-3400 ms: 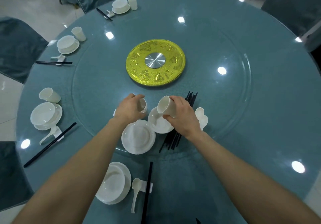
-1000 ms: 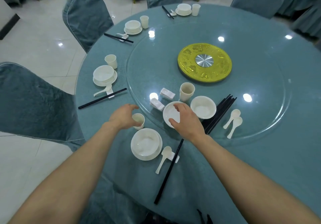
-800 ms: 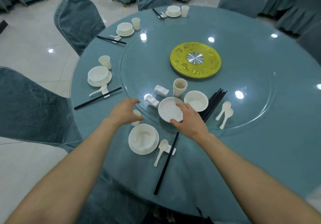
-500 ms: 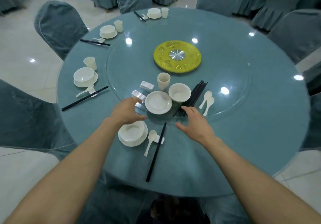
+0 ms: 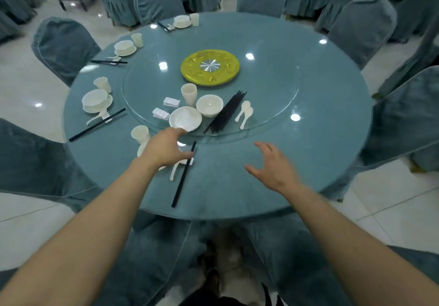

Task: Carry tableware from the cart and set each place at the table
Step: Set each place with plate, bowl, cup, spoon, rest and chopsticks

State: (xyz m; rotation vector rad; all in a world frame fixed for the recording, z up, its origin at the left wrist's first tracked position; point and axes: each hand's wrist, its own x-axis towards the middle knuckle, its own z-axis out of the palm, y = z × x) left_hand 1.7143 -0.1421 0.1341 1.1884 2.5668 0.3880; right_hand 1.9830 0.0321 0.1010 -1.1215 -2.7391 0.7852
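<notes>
Round blue worktop (image 5: 308,163), banquet room. Four places set, left of glass turntable (image 5: 273,87); right of it, none. On turntable: plate (image 5: 185,118), bowl (image 5: 209,105), cup (image 5: 189,94), chopsticks (image 5: 225,112), spoons (image 5: 244,113). Left hand (image 5: 164,151) and right hand (image 5: 273,168) at turntable's near edge, fingers loose, empty.

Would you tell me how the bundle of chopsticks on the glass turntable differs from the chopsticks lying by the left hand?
The bundle of chopsticks holds many sticks heaped together; the near chopsticks look like a single pair. The bundle lies loose on the glass turntable; the near chopsticks lie on the tablecloth, across a small white rest beside a spoon. Both are black, long and slim.
</notes>
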